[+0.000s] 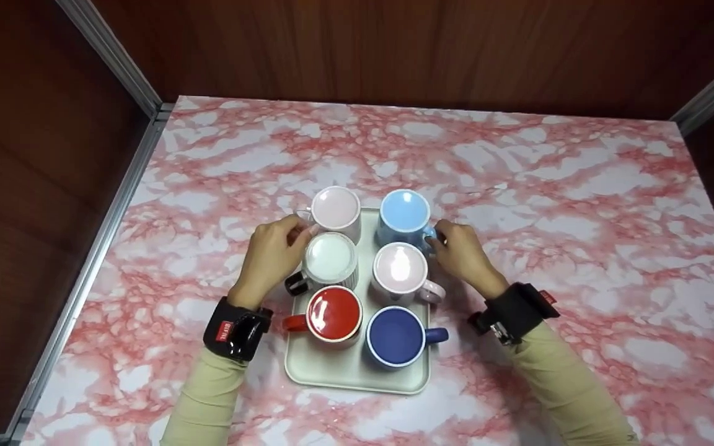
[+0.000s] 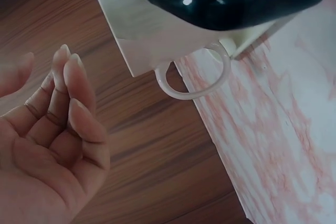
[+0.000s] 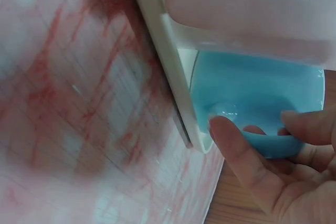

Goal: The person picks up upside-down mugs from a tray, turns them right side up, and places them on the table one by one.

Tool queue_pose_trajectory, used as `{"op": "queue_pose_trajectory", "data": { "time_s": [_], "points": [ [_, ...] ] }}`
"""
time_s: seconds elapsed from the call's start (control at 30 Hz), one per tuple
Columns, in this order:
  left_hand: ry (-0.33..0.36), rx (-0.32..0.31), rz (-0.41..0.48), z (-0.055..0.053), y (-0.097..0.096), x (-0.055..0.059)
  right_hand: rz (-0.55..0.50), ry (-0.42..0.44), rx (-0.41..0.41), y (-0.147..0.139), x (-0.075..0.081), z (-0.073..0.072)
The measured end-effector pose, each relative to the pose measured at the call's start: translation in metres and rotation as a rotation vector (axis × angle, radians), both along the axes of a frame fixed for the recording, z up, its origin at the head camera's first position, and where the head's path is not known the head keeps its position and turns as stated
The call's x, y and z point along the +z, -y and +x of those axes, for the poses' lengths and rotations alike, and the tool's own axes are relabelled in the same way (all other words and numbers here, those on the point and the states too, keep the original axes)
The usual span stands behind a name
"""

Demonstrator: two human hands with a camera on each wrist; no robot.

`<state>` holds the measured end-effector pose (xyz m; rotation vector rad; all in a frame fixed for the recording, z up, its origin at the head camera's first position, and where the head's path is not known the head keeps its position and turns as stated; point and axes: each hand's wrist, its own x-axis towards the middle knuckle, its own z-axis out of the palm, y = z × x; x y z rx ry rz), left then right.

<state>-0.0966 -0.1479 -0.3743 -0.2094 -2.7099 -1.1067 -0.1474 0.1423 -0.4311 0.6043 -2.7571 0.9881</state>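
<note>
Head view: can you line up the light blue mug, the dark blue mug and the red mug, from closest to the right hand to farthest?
1. Light blue mug: back right, its handle held by the right hand.
2. Dark blue mug: front right.
3. Red mug: front left.

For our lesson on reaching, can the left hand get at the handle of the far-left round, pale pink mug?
Probably yes: the left hand holds nothing, and the pale pink handle juts out nearby with nothing between them.
</note>
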Motion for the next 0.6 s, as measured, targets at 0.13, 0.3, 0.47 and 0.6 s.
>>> {"op": "queue_pose_trajectory", "data": {
  "time_s": [0.13, 0.3, 0.47, 0.6],
  "points": [
    [0.012, -0.013, 0.024, 0.002, -0.001, 0.002, -0.012, -0.034, -0.003, -0.001, 0.000, 0.001],
    [0.021, -0.038, 0.042, 0.004, -0.003, 0.004, -0.022, -0.058, -0.002, -0.006, 0.006, 0.003],
    [0.038, -0.065, 0.031, 0.007, -0.007, 0.011, -0.066, -0.139, -0.023, -0.014, 0.023, 0.005],
    [0.028, -0.084, 0.017, 0.011, -0.012, 0.018, -0.180, -0.105, -0.046, -0.018, 0.041, 0.010]
  ]
}}
